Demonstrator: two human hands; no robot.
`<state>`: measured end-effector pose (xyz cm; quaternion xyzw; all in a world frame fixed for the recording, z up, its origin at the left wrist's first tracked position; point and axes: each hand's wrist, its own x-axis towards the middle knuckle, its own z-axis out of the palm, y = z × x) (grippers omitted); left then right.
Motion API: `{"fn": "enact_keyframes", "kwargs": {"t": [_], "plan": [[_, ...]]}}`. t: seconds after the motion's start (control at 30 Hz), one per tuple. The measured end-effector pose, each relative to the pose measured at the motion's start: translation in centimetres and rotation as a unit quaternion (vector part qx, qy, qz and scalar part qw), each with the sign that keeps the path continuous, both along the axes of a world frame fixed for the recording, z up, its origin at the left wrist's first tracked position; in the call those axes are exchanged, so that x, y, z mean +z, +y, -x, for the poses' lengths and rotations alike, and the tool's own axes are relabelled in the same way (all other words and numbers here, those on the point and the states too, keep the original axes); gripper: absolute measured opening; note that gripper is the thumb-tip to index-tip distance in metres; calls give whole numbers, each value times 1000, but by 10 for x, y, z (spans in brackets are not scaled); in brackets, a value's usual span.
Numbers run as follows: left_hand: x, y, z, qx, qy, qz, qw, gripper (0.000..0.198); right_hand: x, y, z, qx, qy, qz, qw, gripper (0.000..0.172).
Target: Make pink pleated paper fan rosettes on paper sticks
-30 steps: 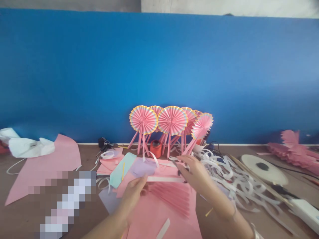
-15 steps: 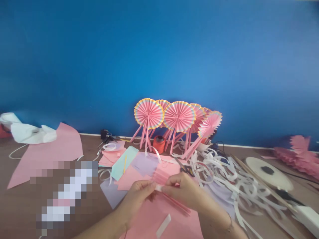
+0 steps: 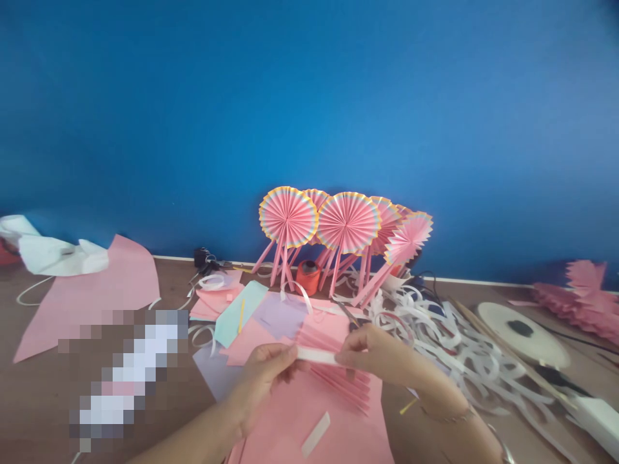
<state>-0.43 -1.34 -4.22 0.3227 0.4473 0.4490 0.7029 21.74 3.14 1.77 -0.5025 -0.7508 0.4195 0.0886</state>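
My left hand (image 3: 271,370) pinches one end of a short white paper strip (image 3: 316,356), and the fingers of my right hand (image 3: 365,351) close on its other end. The strip stretches level between them. Just below and behind it is a pleated pink paper (image 3: 338,386), its folds partly hidden by my hands; whether my left fingers also grip it, I cannot tell. Under my hands lie pink sheets (image 3: 280,425), on which rests a second, loose white strip (image 3: 316,435).
Pink pleated paper fans (image 3: 349,222) lean against the blue wall behind an orange roll (image 3: 308,278). Curled white strips (image 3: 454,341) heap up at right, near a cream disc-shaped object (image 3: 522,335). Scissors (image 3: 353,319) lie behind my right hand. Pink paper (image 3: 97,299) covers the left back.
My right hand has moved right, away from my left. More of the white strip now shows between them, and more of the pleated pink paper is visible below.
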Motion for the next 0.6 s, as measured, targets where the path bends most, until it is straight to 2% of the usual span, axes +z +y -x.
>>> {"fn": "enact_keyframes", "kwargs": {"t": [0.1, 0.27, 0.6], "plan": [[0, 1, 1, -19, -10, -25, 999, 31, -2, 1, -2, -11, 15, -2, 1000, 32], [1, 2, 2, -32, 39, -62, 997, 35, -7, 5, -7, -19, -20, 18, 999, 32], [6, 3, 3, -40, 112, -49, 992, 29, -5, 4, -5, -14, -62, 5, 998, 32]]}}
